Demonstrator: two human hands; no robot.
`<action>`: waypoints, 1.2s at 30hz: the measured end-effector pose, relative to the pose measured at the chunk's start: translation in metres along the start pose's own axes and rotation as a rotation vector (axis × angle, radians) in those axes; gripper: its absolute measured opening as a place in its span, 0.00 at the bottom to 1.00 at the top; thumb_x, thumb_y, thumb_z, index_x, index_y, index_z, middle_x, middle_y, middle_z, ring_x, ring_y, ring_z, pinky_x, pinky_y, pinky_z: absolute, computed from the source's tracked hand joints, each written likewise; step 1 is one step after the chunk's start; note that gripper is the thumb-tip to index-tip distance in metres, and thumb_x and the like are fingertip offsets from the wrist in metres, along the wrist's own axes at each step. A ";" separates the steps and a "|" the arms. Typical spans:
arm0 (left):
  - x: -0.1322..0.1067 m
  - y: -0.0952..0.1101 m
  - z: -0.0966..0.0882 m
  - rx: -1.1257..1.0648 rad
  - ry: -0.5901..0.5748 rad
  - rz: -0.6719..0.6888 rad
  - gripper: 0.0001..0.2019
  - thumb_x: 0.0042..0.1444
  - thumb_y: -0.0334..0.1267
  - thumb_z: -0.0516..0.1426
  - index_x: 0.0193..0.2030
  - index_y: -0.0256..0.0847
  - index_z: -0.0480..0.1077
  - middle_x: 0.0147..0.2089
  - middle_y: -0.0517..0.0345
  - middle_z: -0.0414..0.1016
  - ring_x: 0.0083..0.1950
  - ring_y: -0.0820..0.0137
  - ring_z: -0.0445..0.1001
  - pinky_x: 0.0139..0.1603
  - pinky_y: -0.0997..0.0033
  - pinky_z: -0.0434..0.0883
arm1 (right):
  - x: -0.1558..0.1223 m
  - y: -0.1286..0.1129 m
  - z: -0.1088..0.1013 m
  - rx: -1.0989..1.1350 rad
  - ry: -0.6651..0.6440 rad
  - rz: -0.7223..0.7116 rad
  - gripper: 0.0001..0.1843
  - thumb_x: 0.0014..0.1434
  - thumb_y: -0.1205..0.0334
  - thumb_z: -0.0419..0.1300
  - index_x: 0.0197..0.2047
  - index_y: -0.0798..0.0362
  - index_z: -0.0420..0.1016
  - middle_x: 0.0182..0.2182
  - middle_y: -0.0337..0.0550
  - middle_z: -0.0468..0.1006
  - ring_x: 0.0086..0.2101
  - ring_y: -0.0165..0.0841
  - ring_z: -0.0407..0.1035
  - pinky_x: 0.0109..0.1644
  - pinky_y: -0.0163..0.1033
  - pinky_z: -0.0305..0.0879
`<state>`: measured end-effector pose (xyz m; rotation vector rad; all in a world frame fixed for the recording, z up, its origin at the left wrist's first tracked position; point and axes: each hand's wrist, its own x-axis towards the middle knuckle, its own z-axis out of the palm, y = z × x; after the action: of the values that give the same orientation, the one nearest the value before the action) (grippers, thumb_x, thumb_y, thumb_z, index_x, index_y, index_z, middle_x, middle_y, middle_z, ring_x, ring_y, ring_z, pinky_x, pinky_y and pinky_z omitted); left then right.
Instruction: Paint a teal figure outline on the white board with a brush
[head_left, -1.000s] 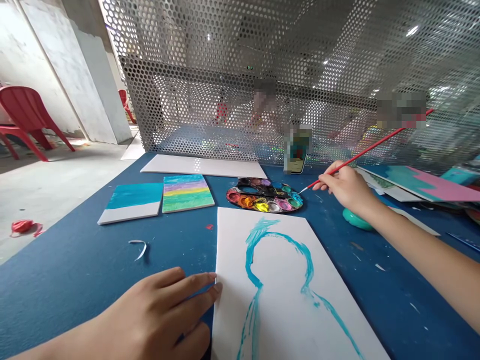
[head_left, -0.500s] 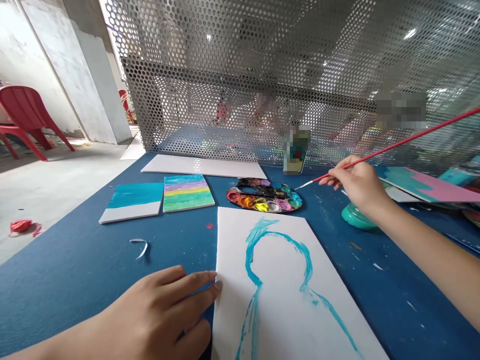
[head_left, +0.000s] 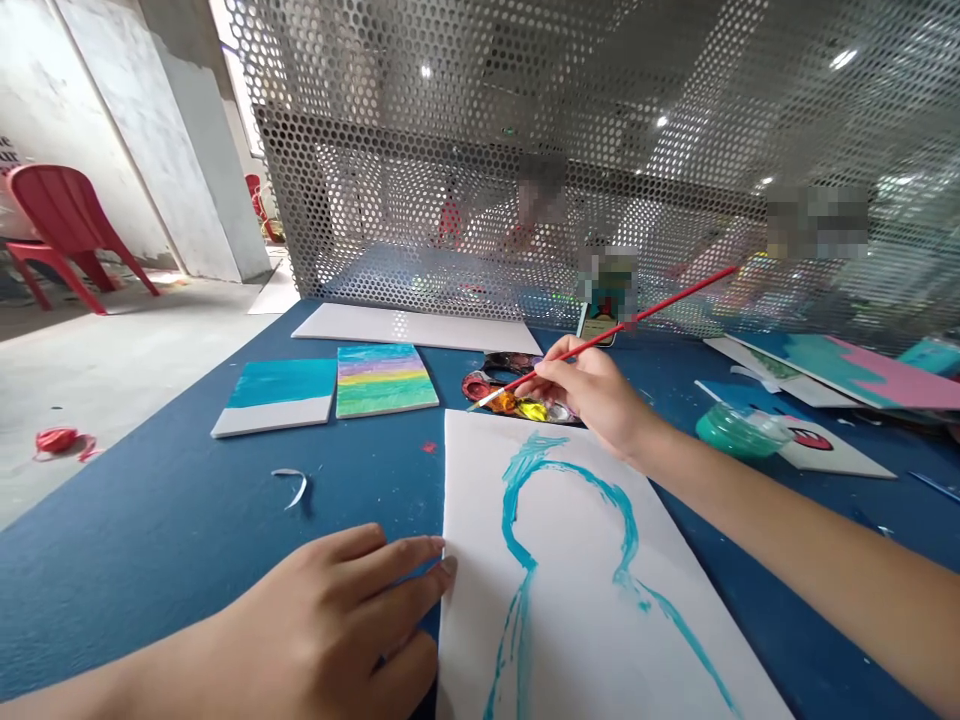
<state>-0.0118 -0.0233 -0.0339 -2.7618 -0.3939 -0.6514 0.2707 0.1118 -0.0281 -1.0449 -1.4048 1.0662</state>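
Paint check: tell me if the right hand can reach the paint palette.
Likely yes: the right hand hovers over the paint palette, its red-handled brush tip at the palette's edge, with nothing between.

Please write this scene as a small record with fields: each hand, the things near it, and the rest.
left hand: fingertips touch the left edge of the white sheet
right hand: holds a red paintbrush, its tip near the paint palette
things: turquoise outline painted on the sheet
rest: blue table, striped painted panel, turquoise-and-white panel, green jar, perforated metal screen, red chair
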 end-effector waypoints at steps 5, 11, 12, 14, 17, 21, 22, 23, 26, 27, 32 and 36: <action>-0.004 0.001 0.002 -0.070 0.065 -0.050 0.30 0.84 0.38 0.34 0.36 0.44 0.71 0.44 0.56 0.88 0.38 0.67 0.85 0.38 0.59 0.73 | 0.009 0.006 0.008 0.005 -0.038 -0.009 0.20 0.55 0.56 0.75 0.33 0.45 0.65 0.19 0.31 0.80 0.26 0.33 0.83 0.33 0.34 0.73; -0.005 0.002 0.003 -0.057 0.078 -0.070 0.30 0.85 0.38 0.35 0.35 0.44 0.72 0.46 0.56 0.89 0.39 0.67 0.86 0.39 0.59 0.73 | 0.008 0.010 0.015 -0.013 -0.064 -0.005 0.17 0.58 0.59 0.72 0.32 0.44 0.64 0.20 0.32 0.81 0.28 0.37 0.85 0.39 0.40 0.81; -0.004 0.002 0.004 -0.055 0.079 -0.070 0.30 0.85 0.38 0.35 0.35 0.44 0.72 0.46 0.56 0.89 0.39 0.67 0.86 0.39 0.59 0.73 | 0.008 0.011 0.015 -0.018 -0.064 -0.005 0.16 0.58 0.60 0.71 0.32 0.44 0.65 0.20 0.32 0.82 0.28 0.37 0.85 0.39 0.40 0.81; -0.003 0.001 0.006 -0.061 0.082 -0.059 0.30 0.85 0.39 0.35 0.35 0.44 0.72 0.46 0.56 0.89 0.40 0.67 0.86 0.39 0.59 0.73 | 0.007 0.012 0.015 -0.034 -0.059 -0.006 0.14 0.59 0.62 0.69 0.32 0.44 0.66 0.20 0.33 0.82 0.27 0.36 0.85 0.38 0.40 0.81; -0.005 0.000 0.007 -0.079 0.070 -0.043 0.31 0.85 0.39 0.35 0.35 0.44 0.72 0.46 0.56 0.89 0.40 0.67 0.86 0.39 0.59 0.73 | 0.006 0.009 0.009 -0.063 -0.032 -0.021 0.14 0.56 0.67 0.69 0.31 0.45 0.67 0.20 0.34 0.83 0.26 0.34 0.83 0.34 0.36 0.78; -0.009 0.000 0.005 -0.066 0.048 -0.054 0.31 0.84 0.39 0.34 0.35 0.44 0.72 0.44 0.55 0.89 0.38 0.65 0.84 0.36 0.58 0.72 | 0.008 0.003 0.005 -0.082 0.006 -0.049 0.14 0.57 0.68 0.68 0.30 0.45 0.66 0.22 0.35 0.85 0.26 0.32 0.82 0.31 0.33 0.74; -0.009 0.001 0.005 -0.065 0.048 -0.058 0.31 0.85 0.39 0.34 0.35 0.44 0.71 0.44 0.54 0.88 0.37 0.65 0.84 0.36 0.58 0.72 | 0.008 0.002 0.007 -0.083 0.005 -0.052 0.14 0.58 0.67 0.68 0.31 0.45 0.66 0.23 0.35 0.85 0.27 0.33 0.83 0.32 0.34 0.74; -0.009 0.001 0.004 -0.067 0.052 -0.060 0.31 0.84 0.39 0.34 0.34 0.44 0.71 0.43 0.54 0.88 0.37 0.65 0.84 0.35 0.58 0.71 | 0.009 0.002 0.009 -0.085 -0.001 -0.052 0.14 0.58 0.67 0.68 0.31 0.45 0.66 0.23 0.35 0.85 0.27 0.33 0.83 0.32 0.34 0.75; -0.009 0.002 0.004 -0.084 0.066 -0.056 0.31 0.84 0.38 0.34 0.32 0.45 0.69 0.41 0.55 0.88 0.36 0.67 0.83 0.35 0.60 0.71 | 0.009 0.003 0.017 -0.096 -0.026 -0.039 0.14 0.58 0.67 0.69 0.31 0.45 0.66 0.21 0.35 0.84 0.28 0.35 0.84 0.33 0.35 0.76; -0.008 0.002 0.004 -0.084 0.068 -0.054 0.31 0.84 0.38 0.34 0.32 0.45 0.69 0.41 0.55 0.88 0.36 0.67 0.83 0.35 0.61 0.71 | 0.009 0.004 0.018 -0.102 -0.031 -0.033 0.14 0.58 0.67 0.69 0.30 0.45 0.67 0.21 0.36 0.84 0.28 0.35 0.84 0.33 0.35 0.76; -0.007 0.004 0.006 -0.088 0.063 -0.058 0.24 0.82 0.39 0.44 0.35 0.45 0.73 0.40 0.54 0.87 0.36 0.64 0.83 0.38 0.61 0.73 | 0.007 0.004 0.004 -0.125 0.012 -0.035 0.16 0.56 0.69 0.70 0.29 0.45 0.66 0.21 0.38 0.84 0.24 0.32 0.80 0.29 0.33 0.72; -0.006 0.003 0.006 -0.091 0.054 -0.063 0.22 0.81 0.39 0.46 0.36 0.44 0.74 0.42 0.53 0.88 0.36 0.64 0.83 0.37 0.60 0.74 | 0.009 0.002 0.002 -0.117 0.029 -0.054 0.16 0.58 0.66 0.69 0.30 0.45 0.65 0.22 0.37 0.84 0.25 0.33 0.81 0.30 0.34 0.73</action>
<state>-0.0135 -0.0253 -0.0429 -2.8196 -0.4512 -0.7759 0.2678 0.1206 -0.0279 -1.0960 -1.4777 0.9356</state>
